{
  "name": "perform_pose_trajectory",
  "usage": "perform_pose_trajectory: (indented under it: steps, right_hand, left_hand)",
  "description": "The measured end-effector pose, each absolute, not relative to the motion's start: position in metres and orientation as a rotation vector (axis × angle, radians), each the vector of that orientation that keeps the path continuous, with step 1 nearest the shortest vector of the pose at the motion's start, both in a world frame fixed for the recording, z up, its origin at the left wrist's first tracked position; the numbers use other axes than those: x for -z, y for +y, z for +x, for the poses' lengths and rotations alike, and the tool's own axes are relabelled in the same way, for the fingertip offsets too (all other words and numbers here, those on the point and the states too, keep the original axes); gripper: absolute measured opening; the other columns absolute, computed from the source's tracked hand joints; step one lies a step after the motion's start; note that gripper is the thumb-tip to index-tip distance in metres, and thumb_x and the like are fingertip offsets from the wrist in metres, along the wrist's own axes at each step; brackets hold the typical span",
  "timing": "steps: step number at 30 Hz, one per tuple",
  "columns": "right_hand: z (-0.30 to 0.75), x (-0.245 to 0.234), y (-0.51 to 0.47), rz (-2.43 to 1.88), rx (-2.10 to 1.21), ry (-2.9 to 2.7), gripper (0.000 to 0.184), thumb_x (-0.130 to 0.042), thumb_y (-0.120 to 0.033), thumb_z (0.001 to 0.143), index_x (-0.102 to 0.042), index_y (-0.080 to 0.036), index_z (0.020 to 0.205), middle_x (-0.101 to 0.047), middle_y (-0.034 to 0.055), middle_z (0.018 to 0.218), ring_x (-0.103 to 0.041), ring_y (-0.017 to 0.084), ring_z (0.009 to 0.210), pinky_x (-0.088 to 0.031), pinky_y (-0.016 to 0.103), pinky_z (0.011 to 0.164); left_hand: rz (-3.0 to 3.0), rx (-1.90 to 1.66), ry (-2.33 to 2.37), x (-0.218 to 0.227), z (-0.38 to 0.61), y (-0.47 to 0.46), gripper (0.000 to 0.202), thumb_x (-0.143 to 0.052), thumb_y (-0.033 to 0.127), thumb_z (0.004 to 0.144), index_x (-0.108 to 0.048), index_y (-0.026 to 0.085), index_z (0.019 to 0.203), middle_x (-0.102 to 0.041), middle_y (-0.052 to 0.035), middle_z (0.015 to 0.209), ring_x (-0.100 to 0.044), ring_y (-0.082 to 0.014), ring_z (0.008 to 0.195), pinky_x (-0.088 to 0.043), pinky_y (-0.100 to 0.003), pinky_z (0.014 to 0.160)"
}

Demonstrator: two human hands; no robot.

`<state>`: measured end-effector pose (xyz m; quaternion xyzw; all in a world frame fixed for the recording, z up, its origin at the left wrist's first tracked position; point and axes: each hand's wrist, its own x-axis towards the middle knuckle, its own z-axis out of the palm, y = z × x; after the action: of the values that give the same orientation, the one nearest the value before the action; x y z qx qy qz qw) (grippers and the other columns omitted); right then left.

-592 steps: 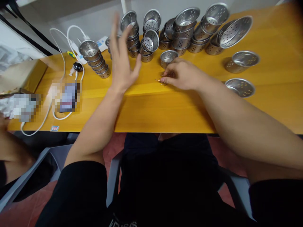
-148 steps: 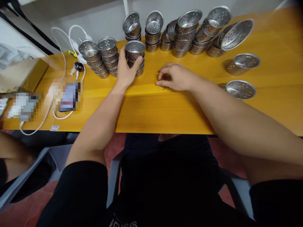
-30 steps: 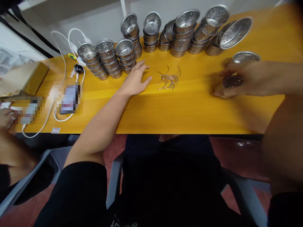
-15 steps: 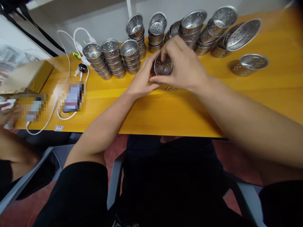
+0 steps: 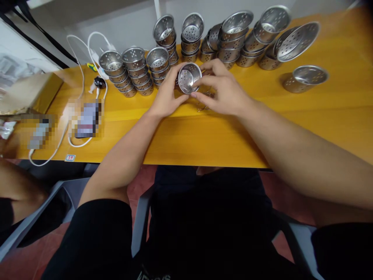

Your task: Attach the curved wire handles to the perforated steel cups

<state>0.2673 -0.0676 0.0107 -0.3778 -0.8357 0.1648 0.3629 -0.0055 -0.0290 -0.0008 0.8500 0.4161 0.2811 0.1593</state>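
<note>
Both my hands hold one small perforated steel cup point(image 5: 189, 77) just above the yellow table point(image 5: 204, 132), its open mouth tilted toward me. My left hand point(image 5: 167, 95) cups its left side and underside. My right hand point(image 5: 223, 90) pinches its right rim with fingers curled. A small heap of thin wire hooks point(image 5: 204, 105) lies on the table under my right hand, mostly hidden. Three short stacks of the same cups point(image 5: 134, 70) stand just left of my left hand.
More cup stacks point(image 5: 233, 39) line the table's back edge, with a tilted larger strainer point(image 5: 295, 35) and a lone cup point(image 5: 305, 77) at right. White cables point(image 5: 78, 77), a black earbud case point(image 5: 99, 82) and blurred items lie at left. Another person's arm point(image 5: 14, 182) shows at lower left.
My right hand fetched a cup from the right side of the table and brought it to the middle; my left hand joined it. The cup has since turned its mouth toward me.
</note>
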Motion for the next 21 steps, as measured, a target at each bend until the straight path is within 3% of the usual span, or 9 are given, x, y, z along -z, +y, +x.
perform_pose_trajectory:
  steps: [6, 11, 14, 18, 21]
  right_hand:
    - [0.252, 0.006, -0.067, -0.961, -0.476, -2.09, 0.03, -0.09, -0.066, 0.112, -0.092, -0.043, 0.131, -0.074, 0.0132, 0.161, -0.062, 0.054, 0.165, -0.051, 0.083, 0.143]
    - [0.254, 0.016, -0.055, -0.96, -0.511, -1.98, 0.027, -0.087, -0.066, 0.115, -0.087, -0.041, 0.125, -0.076, 0.0132, 0.158, -0.065, 0.052, 0.161, -0.056, 0.081, 0.138]
    - [0.257, 0.013, -0.054, -0.994, -0.519, -1.936, 0.031, -0.076, -0.07, 0.119, -0.087, -0.046, 0.134, -0.08, 0.0122, 0.152, -0.068, 0.05, 0.157, -0.063, 0.078, 0.131]
    - [0.264, -0.001, -0.063, -0.997, -0.523, -1.964, 0.05, -0.081, -0.073, 0.113, -0.081, -0.054, 0.159, -0.081, 0.0092, 0.156, -0.073, 0.05, 0.149, -0.067, 0.076, 0.128]
    - [0.271, -0.009, -0.066, -0.916, -0.481, -2.104, 0.049, -0.082, -0.076, 0.11, -0.088, -0.046, 0.148, -0.072, 0.01, 0.174, -0.071, 0.05, 0.154, -0.061, 0.073, 0.137]
  left_hand:
    - [2.449, -0.762, 1.179, -0.004, -0.005, -0.032, 0.096, -0.079, 0.067, 0.108, -0.043, 0.036, 0.192, -0.053, -0.0139, 0.2, -0.045, -0.0418, 0.193, -0.037, -0.061, 0.164]
    - [2.468, -0.746, 1.156, -0.004, -0.006, -0.032, 0.096, -0.082, 0.075, 0.106, -0.052, 0.035, 0.188, -0.058, -0.0153, 0.195, -0.051, -0.0438, 0.189, -0.041, -0.062, 0.162]
    - [2.455, -0.765, 1.135, -0.002, -0.004, -0.033, 0.099, -0.081, 0.083, 0.108, -0.049, 0.034, 0.189, -0.059, -0.0168, 0.194, -0.053, -0.0437, 0.187, -0.046, -0.062, 0.158]
    - [2.384, -0.782, 1.116, 0.003, -0.003, -0.032, 0.111, -0.077, 0.091, 0.112, -0.032, 0.035, 0.197, -0.062, -0.0191, 0.189, -0.063, -0.0426, 0.179, -0.053, -0.065, 0.152]
    - [2.364, -0.783, 1.077, 0.004, -0.007, -0.03, 0.111, -0.076, 0.095, 0.11, -0.038, 0.034, 0.194, -0.065, -0.0195, 0.185, -0.069, -0.0425, 0.174, -0.056, -0.065, 0.15]
